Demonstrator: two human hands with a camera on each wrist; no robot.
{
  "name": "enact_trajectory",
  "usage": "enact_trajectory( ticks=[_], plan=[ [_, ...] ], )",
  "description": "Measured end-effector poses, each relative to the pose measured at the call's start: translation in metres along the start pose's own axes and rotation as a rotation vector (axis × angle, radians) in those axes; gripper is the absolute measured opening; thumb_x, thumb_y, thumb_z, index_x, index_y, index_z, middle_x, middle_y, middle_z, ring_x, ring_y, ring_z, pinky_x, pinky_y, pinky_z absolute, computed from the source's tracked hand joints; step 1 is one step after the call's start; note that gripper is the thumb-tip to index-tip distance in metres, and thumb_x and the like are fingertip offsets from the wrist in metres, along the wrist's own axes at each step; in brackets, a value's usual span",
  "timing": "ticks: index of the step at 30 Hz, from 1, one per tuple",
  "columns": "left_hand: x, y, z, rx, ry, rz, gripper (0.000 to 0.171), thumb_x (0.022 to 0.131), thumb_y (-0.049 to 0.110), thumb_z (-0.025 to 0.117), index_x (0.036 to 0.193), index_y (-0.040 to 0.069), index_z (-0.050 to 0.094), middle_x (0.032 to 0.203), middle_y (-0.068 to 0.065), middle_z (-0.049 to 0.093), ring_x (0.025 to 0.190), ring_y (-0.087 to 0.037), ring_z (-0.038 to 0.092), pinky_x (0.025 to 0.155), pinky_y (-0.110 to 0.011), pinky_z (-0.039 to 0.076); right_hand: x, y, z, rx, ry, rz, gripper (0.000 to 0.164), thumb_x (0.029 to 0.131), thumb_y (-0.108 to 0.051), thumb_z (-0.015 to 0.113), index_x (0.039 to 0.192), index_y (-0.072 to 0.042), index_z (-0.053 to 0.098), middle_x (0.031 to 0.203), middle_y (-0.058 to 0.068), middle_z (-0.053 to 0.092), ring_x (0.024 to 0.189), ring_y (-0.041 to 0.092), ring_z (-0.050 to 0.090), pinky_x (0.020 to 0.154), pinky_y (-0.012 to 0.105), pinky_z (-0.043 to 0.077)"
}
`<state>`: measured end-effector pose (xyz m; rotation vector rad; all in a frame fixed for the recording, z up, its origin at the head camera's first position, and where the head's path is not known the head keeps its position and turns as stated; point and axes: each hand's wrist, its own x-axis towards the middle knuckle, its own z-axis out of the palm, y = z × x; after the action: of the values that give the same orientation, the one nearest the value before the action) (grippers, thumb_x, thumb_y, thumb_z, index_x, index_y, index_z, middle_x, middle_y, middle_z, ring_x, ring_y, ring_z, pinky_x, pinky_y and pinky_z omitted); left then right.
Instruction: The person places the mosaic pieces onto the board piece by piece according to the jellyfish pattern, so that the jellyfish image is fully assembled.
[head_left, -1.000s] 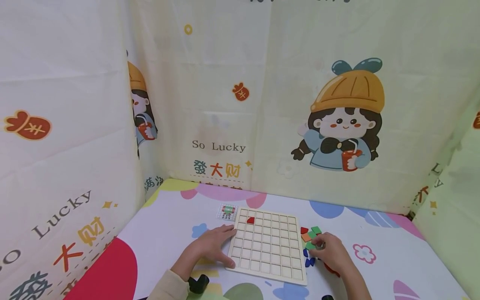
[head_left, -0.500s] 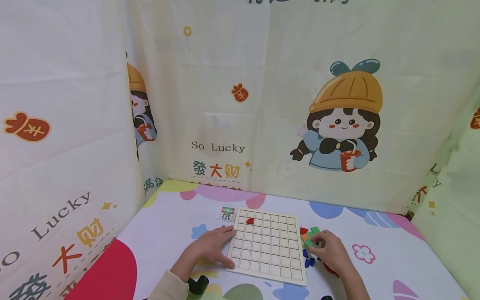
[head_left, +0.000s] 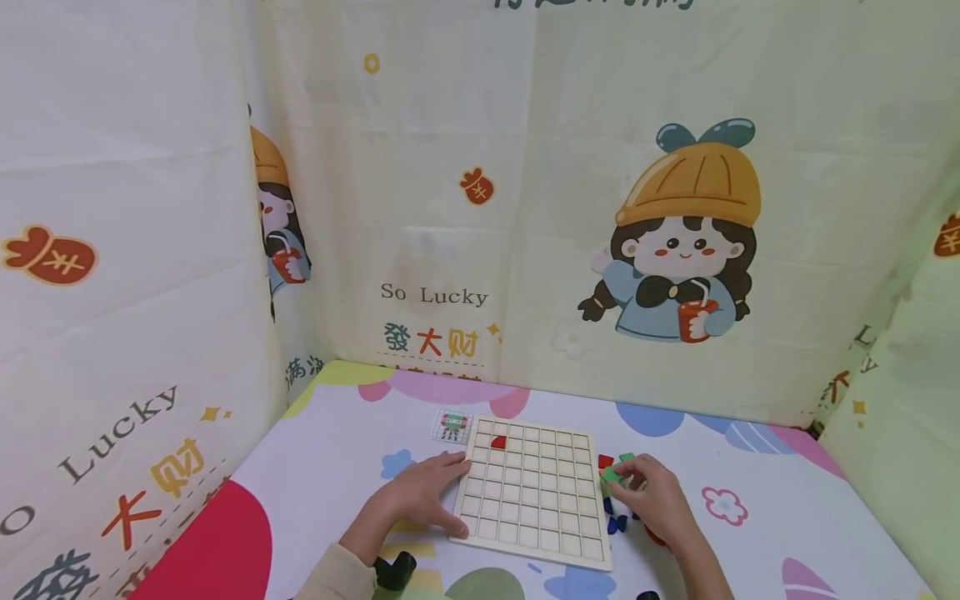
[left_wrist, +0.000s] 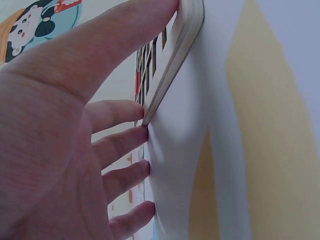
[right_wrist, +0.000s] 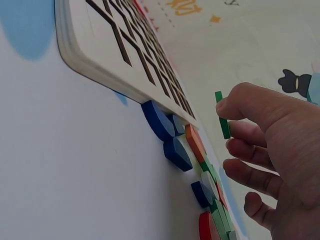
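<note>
A wooden grid board [head_left: 525, 498] lies on the table in the head view, with a red quarter-round tile [head_left: 498, 442] in one of its upper-left squares. My left hand [head_left: 424, 493] rests at the board's left side, thumb on the near corner and extended fingers along the edge. Just off the right side, my right hand [head_left: 654, 493] pinches a green tile [right_wrist: 224, 120] between thumb and index finger. The right wrist view shows this tile raised above the table. Below it lie loose blue pieces [right_wrist: 159, 122], an orange tile [right_wrist: 195, 141] and a red piece [right_wrist: 205, 227].
A small card with a coloured pattern picture [head_left: 452, 426] lies beyond the board's upper-left corner. Black cylindrical objects [head_left: 396, 571] show near the table's front edge. Printed cloth walls [head_left: 450, 250] enclose the table at the back and sides.
My right hand has picked a green tile out of the loose pieces and moved slightly left and away from me with it. My left hand stays on the board.
</note>
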<state>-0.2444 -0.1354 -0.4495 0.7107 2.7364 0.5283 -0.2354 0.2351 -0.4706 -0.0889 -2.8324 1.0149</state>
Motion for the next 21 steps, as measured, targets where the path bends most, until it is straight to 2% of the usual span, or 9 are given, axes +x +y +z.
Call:
enact_trajectory(
  ticks=[8,16,21],
  plan=[
    [0.0,-0.001,0.001,-0.005,0.0,0.001,0.098,0.069,0.059,0.078,0.149,0.018,0.039,0.157,-0.002,0.033,0.145,-0.032,0.029,0.112,-0.055,0.029,0.0,-0.005,0.004,0.009,-0.028,-0.007,0.025,0.077,-0.02,0.079,0.098,-0.011,0.067,0.082,0.001,0.058,0.07,0.013,0.046,0.057,0.023,0.037],
    [0.0,0.0,0.001,-0.008,0.004,-0.005,0.098,0.068,0.059,0.079,0.148,0.018,0.04,0.157,-0.002,0.033,0.145,-0.032,0.029,0.112,-0.055,0.029,0.009,-0.012,0.014,0.042,-0.067,-0.053,0.022,0.078,-0.017,0.078,0.098,-0.013,0.069,0.093,0.002,0.065,0.075,0.013,0.053,0.062,0.024,0.045],
    [-0.001,0.002,0.0,-0.009,0.003,-0.013,0.098,0.068,0.058,0.079,0.148,0.018,0.04,0.157,-0.002,0.033,0.145,-0.032,0.029,0.112,-0.055,0.029,0.019,-0.014,0.023,0.075,-0.085,-0.111,0.019,0.079,-0.016,0.078,0.096,-0.013,0.071,0.09,0.001,0.065,0.077,0.012,0.052,0.065,0.024,0.045]
  ],
)
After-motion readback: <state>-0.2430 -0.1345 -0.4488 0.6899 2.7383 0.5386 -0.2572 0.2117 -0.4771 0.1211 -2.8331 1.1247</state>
